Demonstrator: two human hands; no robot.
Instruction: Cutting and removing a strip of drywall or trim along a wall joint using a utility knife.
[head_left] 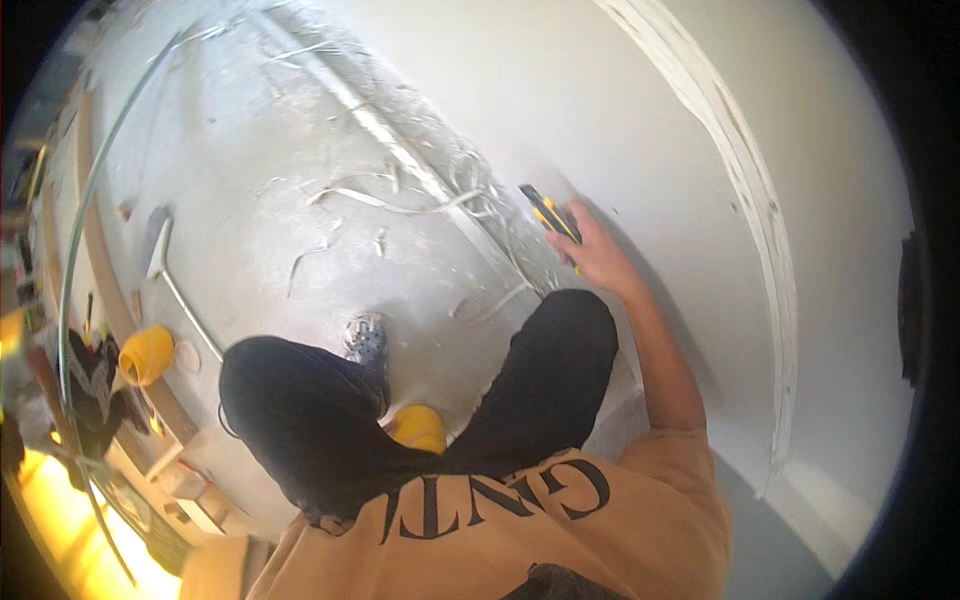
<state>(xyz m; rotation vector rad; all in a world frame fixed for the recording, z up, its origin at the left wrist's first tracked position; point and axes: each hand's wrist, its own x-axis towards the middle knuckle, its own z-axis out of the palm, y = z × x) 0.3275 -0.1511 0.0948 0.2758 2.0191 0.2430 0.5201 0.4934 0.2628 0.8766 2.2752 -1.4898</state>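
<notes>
My right hand (597,256) is closed around a black and yellow utility knife (552,217), holding it beside the pale wall (680,230). Whether a blade sticks out is too small to tell. Below the knife, loose whitish strips (480,205) lie tangled where the floor meets the wall. A long, straight white strip (400,150) runs along the floor close to the wall's foot. My left hand does not show.
Thin scraps (380,240) litter the grey floor (250,200). Left of my knees lie a long-handled tool (180,290) and a yellow container (146,355). Wooden boards (105,260) and a long curved rod (78,220) line the left side. Something yellow (418,428) sits between my legs.
</notes>
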